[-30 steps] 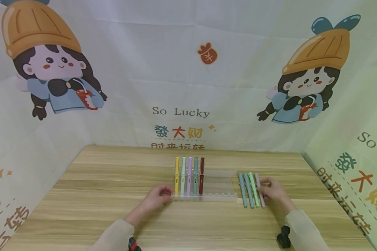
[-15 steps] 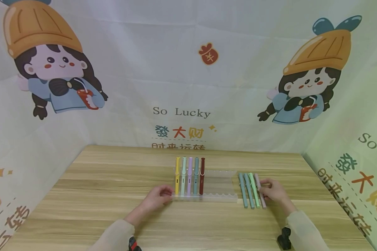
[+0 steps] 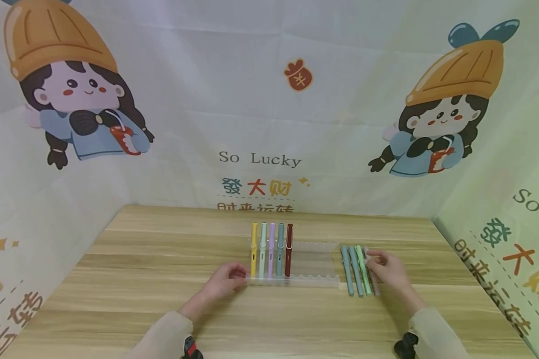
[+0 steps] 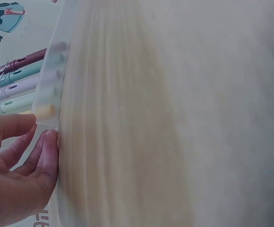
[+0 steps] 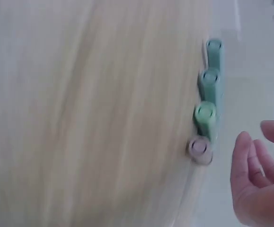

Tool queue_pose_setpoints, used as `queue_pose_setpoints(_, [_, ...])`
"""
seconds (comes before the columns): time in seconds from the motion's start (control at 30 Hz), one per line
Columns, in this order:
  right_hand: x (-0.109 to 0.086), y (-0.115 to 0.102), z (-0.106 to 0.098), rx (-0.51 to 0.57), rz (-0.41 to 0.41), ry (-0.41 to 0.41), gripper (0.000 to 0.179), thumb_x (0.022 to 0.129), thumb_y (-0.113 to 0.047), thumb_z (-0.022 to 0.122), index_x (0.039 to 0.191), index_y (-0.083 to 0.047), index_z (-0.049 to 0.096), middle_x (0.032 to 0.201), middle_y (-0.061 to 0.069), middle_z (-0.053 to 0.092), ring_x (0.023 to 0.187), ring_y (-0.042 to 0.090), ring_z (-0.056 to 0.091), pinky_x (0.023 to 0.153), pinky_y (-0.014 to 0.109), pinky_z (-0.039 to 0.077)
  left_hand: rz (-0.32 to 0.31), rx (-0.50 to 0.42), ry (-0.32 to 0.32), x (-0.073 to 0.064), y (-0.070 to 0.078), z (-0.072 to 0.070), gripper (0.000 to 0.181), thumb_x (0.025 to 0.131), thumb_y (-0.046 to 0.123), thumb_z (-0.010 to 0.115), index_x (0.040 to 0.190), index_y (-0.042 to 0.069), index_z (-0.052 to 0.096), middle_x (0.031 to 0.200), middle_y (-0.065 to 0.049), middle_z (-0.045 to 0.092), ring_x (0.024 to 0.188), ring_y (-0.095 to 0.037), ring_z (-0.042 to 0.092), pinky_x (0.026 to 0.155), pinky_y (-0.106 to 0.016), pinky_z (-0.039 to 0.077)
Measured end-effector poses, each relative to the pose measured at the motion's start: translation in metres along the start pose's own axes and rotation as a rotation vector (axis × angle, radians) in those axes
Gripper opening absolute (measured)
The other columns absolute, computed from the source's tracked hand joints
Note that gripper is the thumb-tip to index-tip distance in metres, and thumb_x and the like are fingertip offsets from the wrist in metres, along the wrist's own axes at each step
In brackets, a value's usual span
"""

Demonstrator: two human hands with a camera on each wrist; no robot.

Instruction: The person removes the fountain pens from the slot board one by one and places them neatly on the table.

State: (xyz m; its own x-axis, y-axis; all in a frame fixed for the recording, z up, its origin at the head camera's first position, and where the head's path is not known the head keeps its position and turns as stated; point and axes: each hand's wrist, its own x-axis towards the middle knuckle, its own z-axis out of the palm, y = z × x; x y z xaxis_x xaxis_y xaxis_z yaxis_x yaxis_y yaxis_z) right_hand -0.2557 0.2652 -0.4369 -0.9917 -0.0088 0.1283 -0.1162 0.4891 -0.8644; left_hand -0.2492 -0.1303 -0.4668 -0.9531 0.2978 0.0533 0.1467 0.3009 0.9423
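Scalloped clear-plastic rack [image 3: 314, 281] holds five slim pens [image 3: 271, 259], left hand [image 3: 225, 281] pinching its left end, right hand [image 3: 390, 270], fingers slightly parted, near slender mauve pen [image 5: 199, 148]

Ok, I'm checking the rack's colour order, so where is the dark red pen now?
In the head view, the dark red pen sits in the clear rack, at the right end of the row, beside a teal pen.

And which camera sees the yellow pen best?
The head view: it shows nearly the whole yellow pen, at the left end of the clear rack. The left wrist view shows just a bit near its bottom end, with the left hand covering more. The right wrist view doesn't show it.
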Motion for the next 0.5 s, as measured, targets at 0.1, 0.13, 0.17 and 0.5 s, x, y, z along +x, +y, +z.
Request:
queue_pose_setpoints(0.1, [-0.001, -0.01, 0.008, 0.072, -0.006, 0.002, 0.032, 0.085, -0.002, 0.052, 0.113, 0.013, 0.047, 0.09, 0.023, 0.057, 0.071, 0.024, 0.058, 0.06, 0.03, 0.051, -0.002, 0.007, -0.003, 0.0, 0.0, 0.0, 0.02, 0.08, -0.005, 0.057, 0.098, -0.012, 0.053, 0.087, -0.012, 0.056, 0.078, -0.022, 0.054, 0.065, -0.032, 0.049])
queue_pose_setpoints(0.13, [-0.002, -0.012, 0.01, 0.094, -0.011, -0.002, 0.032, 0.086, -0.001, 0.051, 0.114, 0.014, 0.047, 0.092, 0.024, 0.057, 0.074, 0.026, 0.058, 0.062, 0.031, 0.051, -0.001, 0.008, -0.004, 0.0, 0.0, 0.0, 0.019, 0.08, -0.005, 0.056, 0.098, -0.011, 0.053, 0.087, -0.012, 0.056, 0.078, -0.022, 0.054, 0.065, -0.032, 0.049])
queue_pose_setpoints(0.17, [-0.002, -0.014, 0.013, 0.11, -0.018, -0.008, 0.032, 0.086, 0.0, 0.051, 0.114, 0.014, 0.046, 0.093, 0.024, 0.057, 0.077, 0.026, 0.058, 0.063, 0.031, 0.051, -0.003, 0.009, -0.004, 0.0, 0.0, 0.0, 0.019, 0.08, -0.005, 0.056, 0.098, -0.011, 0.053, 0.087, -0.012, 0.056, 0.078, -0.021, 0.054, 0.065, -0.031, 0.049])
queue_pose_setpoints(0.5, [-0.007, -0.029, 0.042, 0.162, -0.048, -0.07, 0.031, 0.084, 0.001, 0.053, 0.113, 0.011, 0.049, 0.095, 0.022, 0.056, 0.082, 0.032, 0.057, 0.067, 0.035, 0.05, 0.01, 0.012, -0.006, -0.001, 0.002, -0.001, 0.019, 0.08, -0.005, 0.056, 0.098, -0.011, 0.053, 0.087, -0.011, 0.057, 0.078, -0.022, 0.054, 0.064, -0.031, 0.049])
